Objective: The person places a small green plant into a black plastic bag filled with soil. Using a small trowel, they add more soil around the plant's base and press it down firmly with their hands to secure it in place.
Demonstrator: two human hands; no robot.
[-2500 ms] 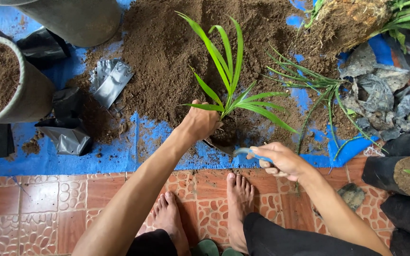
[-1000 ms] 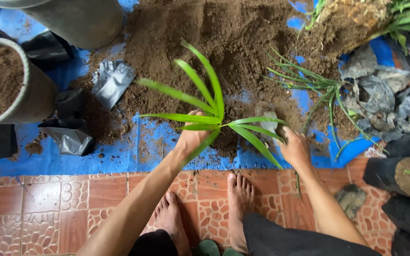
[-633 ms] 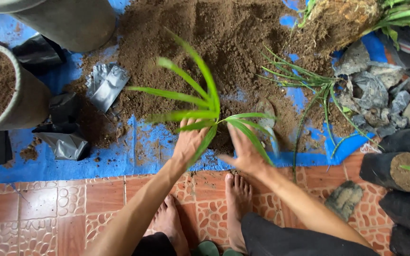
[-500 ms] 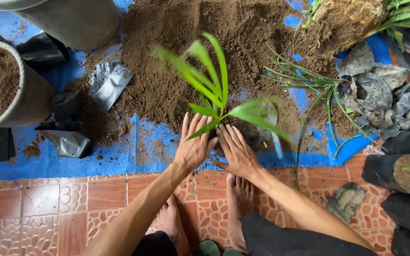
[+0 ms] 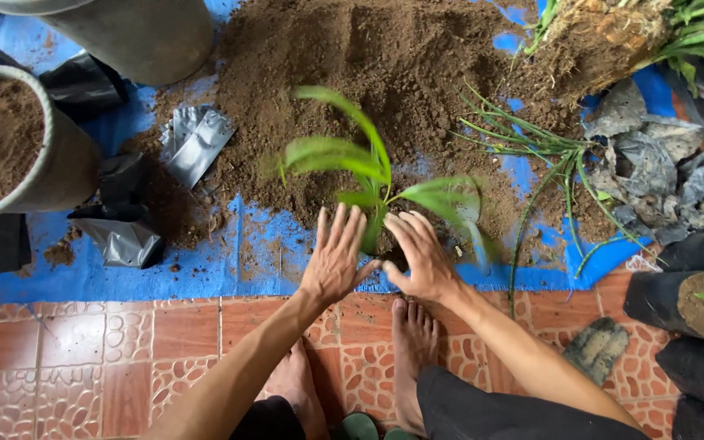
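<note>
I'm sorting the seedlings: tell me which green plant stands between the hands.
The broad-leaved green palm seedling rising between both hands; the thin-leaved grassy seedling lies flat on the blue tarp, right.

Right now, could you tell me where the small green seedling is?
In the head view, the seedling stands centre frame between the left hand and right hand, at the soil pile's near edge.

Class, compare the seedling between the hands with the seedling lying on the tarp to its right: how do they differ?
The held seedling stands upright; the lying seedling sprawls flat. The held seedling has broad leaves; the lying seedling's are thin and grassy. Left hand and right hand flank the held one; nothing touches the other. Both are green.
</note>
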